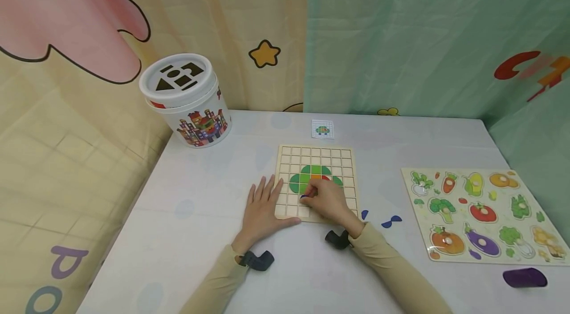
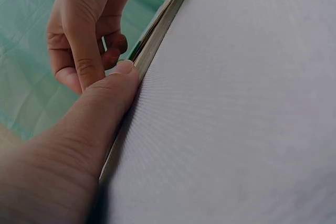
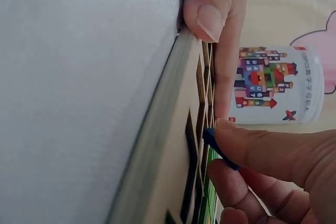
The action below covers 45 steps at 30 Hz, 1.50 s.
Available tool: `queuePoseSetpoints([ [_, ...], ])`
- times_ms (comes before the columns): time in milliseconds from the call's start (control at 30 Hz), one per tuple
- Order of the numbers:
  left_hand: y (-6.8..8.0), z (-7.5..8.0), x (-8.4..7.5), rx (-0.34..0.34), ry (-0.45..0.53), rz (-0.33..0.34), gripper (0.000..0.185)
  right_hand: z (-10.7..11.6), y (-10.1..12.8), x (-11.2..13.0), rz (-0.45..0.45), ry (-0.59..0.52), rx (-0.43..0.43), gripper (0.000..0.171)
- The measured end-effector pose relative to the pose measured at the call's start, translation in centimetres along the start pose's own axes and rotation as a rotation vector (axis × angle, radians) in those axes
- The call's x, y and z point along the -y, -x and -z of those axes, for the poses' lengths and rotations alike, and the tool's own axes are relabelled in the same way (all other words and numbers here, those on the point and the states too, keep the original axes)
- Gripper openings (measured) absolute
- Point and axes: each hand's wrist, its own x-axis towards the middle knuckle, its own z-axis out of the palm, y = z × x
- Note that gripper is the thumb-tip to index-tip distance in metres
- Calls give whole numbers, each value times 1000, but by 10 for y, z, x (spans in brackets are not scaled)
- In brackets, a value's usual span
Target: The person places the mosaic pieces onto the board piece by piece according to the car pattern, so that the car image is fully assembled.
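Keep your left hand point(image 1: 261, 207) flat and pressing on the near left corner of the board point(image 1: 317, 156) so the board cannot slide on the surface point(image 1: 200, 215) while you seat the piece; its fingers are spread and straight, and the thumb lies along the board's near edge, as the left wrist view confirms. Your right hand point(image 1: 325, 200) is curled, thumb and fingertips pinching a small blue piece point(image 3: 219, 148) just above the grid, near the lower left edge of the green shape point(image 1: 311, 175) already laid there. Line the piece up square with an empty cell, lower it level, and press lightly until it sits flush; avoid nudging the neighbouring tiles. Two more blue pieces point(image 1: 392, 221) lie on the surface just right of the board. Beyond the board lies a small card point(image 1: 322, 129).
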Motion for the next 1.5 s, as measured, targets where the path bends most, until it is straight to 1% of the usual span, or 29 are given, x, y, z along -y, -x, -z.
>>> queuePoseSetpoints([
  [267,0,-1,0,2,4,2,114,-2,0,1,15,44,4,25],
  [433,0,-1,1,5,-8,3,114,-1,0,0,20,45,9,22],
  [733,0,-2,1,3,-1,1,113,2,0,0,24,42,18,18],
  [1167,0,-1,0,6,3,2,114,1,-1,0,6,56,19,18],
  [1500,0,0,0,20,-1,15,114,3,-1,0,6,51,29,18],
])
